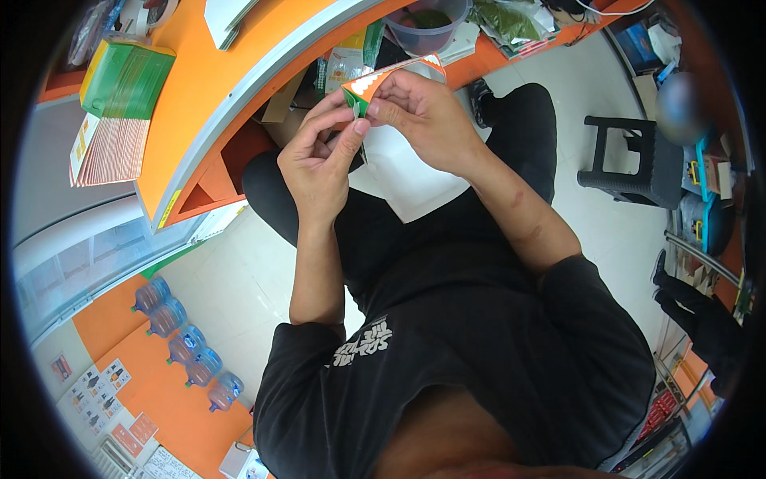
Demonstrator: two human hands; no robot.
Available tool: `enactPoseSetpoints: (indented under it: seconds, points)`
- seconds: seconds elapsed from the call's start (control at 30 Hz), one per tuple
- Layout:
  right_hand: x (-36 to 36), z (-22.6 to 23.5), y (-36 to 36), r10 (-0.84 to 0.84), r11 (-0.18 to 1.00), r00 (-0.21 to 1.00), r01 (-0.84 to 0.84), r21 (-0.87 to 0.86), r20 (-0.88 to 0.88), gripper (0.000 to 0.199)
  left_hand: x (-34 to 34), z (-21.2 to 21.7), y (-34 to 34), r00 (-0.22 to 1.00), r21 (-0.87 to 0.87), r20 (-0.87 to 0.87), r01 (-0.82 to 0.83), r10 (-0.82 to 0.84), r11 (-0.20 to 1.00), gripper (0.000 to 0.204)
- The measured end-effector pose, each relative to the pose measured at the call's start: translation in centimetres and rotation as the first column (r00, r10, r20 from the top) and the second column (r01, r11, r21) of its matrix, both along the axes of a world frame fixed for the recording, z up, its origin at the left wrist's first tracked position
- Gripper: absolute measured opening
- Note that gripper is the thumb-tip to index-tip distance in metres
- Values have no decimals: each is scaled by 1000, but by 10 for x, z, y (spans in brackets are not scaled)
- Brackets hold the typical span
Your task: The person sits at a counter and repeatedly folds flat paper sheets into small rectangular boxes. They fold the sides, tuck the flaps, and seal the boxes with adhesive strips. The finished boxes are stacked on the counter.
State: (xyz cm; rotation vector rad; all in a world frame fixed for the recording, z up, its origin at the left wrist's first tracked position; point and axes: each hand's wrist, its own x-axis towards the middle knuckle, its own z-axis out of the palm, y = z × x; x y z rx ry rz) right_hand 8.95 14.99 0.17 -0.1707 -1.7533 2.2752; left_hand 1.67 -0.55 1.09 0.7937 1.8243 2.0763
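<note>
Over my lap I hold a thin card carton (411, 180), white on its inner face, with orange and green print along its folded upper edge. My left hand (323, 156) pinches the green corner between thumb and fingers. Close beside it, my right hand (431, 120) grips the orange edge, its thumb pressed near the same corner. The two thumbs almost meet at the fold. My fingers hide part of that corner, so how its flaps sit there cannot be made out.
An orange counter (215, 76) curves ahead, bearing a stack of flat green and white cartons (112, 148). A clear plastic tub (427, 28) stands at the front. To the right is a black stool (626, 164); several water bottles (191, 351) line the left. Another person's leg (694, 311) shows far right.
</note>
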Motion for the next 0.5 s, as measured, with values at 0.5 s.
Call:
enactPoseSetpoints:
  seconds: [0.5]
  points:
    - [0,-1,-4,108,877,992,-65,-477,64,26,6,7,5,894,-175,-434,-207,113,962,20]
